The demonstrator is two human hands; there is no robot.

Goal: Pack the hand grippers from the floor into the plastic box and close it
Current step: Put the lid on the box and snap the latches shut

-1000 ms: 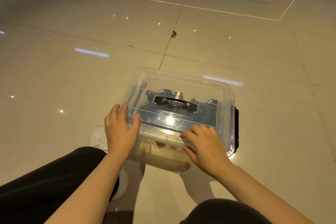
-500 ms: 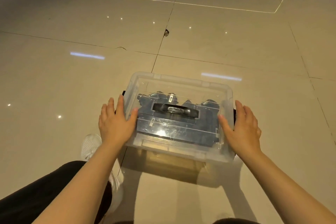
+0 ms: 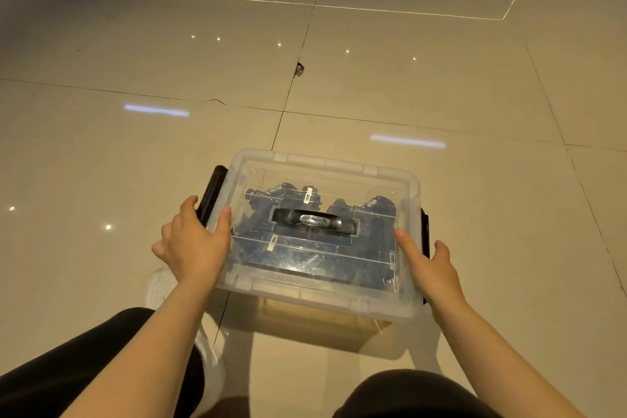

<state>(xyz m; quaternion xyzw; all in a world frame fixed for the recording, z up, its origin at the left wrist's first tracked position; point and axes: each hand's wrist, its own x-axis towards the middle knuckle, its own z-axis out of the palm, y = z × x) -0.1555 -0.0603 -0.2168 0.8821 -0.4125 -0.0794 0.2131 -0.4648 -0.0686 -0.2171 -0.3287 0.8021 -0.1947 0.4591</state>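
A: How far along was the packing?

B: On the glossy beige tiled floor [image 3: 441, 78] sat the clear plastic box [image 3: 322, 295], its transparent lid with a black handle [image 3: 315, 221] already on, the dark hand grippers [image 3: 288, 193] all inside.

A: So what was left?

B: Likely the latches. The left hand [image 3: 193, 243] curled its fingers round the raised black left clip [image 3: 212, 195]; the right hand [image 3: 429, 268] gripped the right clip [image 3: 424, 231], thumb on the lid.
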